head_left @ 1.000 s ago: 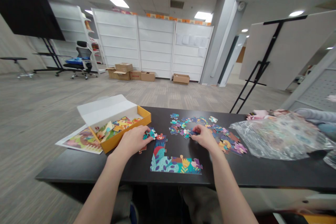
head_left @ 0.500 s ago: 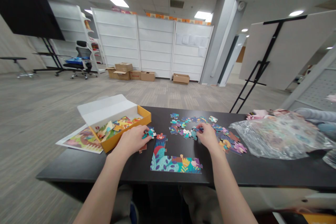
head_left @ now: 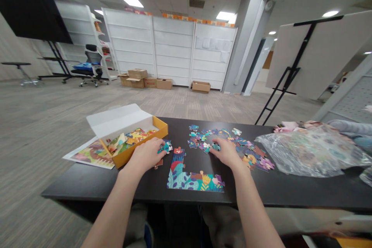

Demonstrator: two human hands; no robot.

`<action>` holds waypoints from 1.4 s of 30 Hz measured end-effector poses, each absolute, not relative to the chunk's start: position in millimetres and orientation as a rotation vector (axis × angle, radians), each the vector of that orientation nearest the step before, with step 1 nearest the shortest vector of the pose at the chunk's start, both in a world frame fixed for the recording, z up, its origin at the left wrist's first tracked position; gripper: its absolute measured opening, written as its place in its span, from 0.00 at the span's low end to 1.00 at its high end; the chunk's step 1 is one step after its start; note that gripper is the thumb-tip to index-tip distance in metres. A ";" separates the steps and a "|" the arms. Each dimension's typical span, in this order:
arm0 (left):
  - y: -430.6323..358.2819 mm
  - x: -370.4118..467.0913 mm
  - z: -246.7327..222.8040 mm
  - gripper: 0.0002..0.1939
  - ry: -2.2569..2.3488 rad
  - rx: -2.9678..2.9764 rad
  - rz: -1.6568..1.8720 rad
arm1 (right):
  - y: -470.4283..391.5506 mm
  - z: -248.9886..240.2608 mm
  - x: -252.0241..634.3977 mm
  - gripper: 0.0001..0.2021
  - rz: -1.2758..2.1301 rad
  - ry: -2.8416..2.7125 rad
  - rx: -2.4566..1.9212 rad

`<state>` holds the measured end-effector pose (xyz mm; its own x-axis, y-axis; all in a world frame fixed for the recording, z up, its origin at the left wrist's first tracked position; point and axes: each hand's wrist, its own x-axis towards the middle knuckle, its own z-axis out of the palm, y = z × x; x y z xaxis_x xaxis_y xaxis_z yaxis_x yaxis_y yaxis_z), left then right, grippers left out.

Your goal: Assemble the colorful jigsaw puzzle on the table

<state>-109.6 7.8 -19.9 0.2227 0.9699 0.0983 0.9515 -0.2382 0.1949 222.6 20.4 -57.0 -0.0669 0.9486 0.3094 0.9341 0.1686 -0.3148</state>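
The single head view looks forward and down, close over a long black worktop (head_left: 200,162), towards distant tall white shelving (head_left: 174,52)

on the table (head_left: 290,192), the joined puzzle (head_left: 186,181) lies right of the box (head_left: 123,157), before loose pieces (head_left: 205,147).

White shelving (head_left: 174,50) stands at twelve o'clock beyond grey carpet (head_left: 186,102). A black screen (head_left: 33,17) stands at ten o'clock, a black easel (head_left: 302,47) at two.
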 end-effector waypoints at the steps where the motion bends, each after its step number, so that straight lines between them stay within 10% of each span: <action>1: 7.7 -109.2 -20.0 0.14 1.879 2.384 0.312 | 20.4 -57.5 222.9 0.14 0.065 -2.012 -1.778; 15: -21.5 -53.3 3.8 0.11 1.430 2.537 0.545 | 20.8 -54.1 203.6 0.12 0.089 -2.163 -1.685; 33: -34.2 10.2 -16.4 0.31 0.993 2.576 0.238 | 13.7 -31.6 196.8 0.17 0.287 -2.111 -1.648; 37: -34.0 8.9 -13.1 0.28 1.015 2.561 0.225 | -4.5 -20.9 219.9 0.03 0.491 -1.999 -1.585; 42: -35.5 9.8 -9.1 0.26 1.015 2.556 0.208 | -37.9 -7.8 249.8 0.12 0.989 -1.825 -1.556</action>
<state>9.8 -35.5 -9.1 0.7282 0.6854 -0.0034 0.6290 -0.6663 0.4005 249.8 -37.9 -7.8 -0.1870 0.9807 -0.0577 0.5840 0.0637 -0.8092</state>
